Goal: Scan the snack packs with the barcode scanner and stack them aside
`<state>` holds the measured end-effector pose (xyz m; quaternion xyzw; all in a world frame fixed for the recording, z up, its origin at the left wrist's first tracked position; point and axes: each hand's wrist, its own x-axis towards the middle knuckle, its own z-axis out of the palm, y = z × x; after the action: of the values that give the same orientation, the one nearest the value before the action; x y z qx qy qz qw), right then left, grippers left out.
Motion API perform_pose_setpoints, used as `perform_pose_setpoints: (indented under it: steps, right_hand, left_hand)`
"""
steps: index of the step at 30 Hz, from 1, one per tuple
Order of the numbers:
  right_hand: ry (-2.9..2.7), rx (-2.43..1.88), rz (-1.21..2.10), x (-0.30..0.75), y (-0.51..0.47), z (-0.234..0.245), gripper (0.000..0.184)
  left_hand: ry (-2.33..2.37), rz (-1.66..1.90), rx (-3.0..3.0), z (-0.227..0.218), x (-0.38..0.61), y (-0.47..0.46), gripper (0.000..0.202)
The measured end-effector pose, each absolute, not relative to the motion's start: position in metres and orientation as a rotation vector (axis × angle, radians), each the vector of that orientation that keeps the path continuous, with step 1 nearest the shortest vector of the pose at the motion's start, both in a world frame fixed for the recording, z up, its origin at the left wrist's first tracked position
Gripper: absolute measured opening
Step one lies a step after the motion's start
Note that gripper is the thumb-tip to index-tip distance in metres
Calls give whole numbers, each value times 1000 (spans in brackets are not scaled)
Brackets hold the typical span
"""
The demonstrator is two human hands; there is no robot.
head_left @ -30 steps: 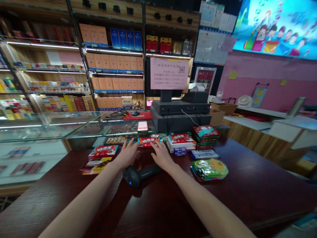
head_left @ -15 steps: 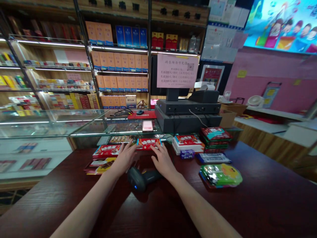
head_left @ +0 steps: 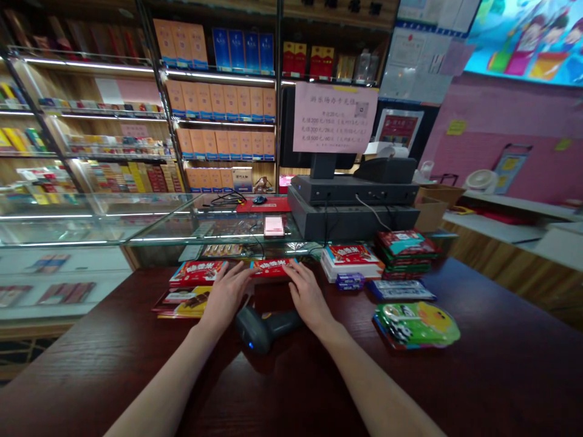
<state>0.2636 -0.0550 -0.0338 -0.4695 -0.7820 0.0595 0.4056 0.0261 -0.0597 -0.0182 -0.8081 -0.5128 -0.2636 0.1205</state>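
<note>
Red snack-bar packet (head_left: 272, 267), one unit, lying flat on the dark wood surface (head_left: 501, 370), at the far edge next to the glass display counter (head_left: 150, 226). Wrapper glossy, with white lettering; no tear or crease visible.

Left hand (head_left: 226, 297): open, palm down, fingers spread, tips at the packet's left end. Right hand (head_left: 308, 296): open, palm down, fingers slightly curled, tips at the packet's right end. Neither hand is closed on anything; whether the fingertips press on the packet cannot be told from this view.

Handling note: both hands flank the one packet, at the stage of reaching rather than lifting. Flat as it lies, it would need fingers brought round its long edges to come up.

Adjacent: black barcode scanner (head_left: 259, 331), on its side between the wrists, blue light showing. Stack of red packets with chocolate artwork (head_left: 191, 288), left of the left hand. White-and-red boxed stack (head_left: 350, 262), green-topped red stack (head_left: 405, 252), blue bars (head_left: 401, 290) and green foil pouches (head_left: 416, 325), right of the right hand. Black till unit (head_left: 353, 221) behind.
</note>
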Motion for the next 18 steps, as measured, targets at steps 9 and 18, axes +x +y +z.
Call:
perform_pose_setpoints:
  steps: [9,18]
  right_hand:
    - [-1837,-1103,121,271,-56,-26,38]
    - [-1768,-987,108,270,-58,-25,31]
  left_hand:
    - [-1469,-868,-2290,-6,23,-71,41]
    - [-1449,-909,-2136,-9,20,-71,36]
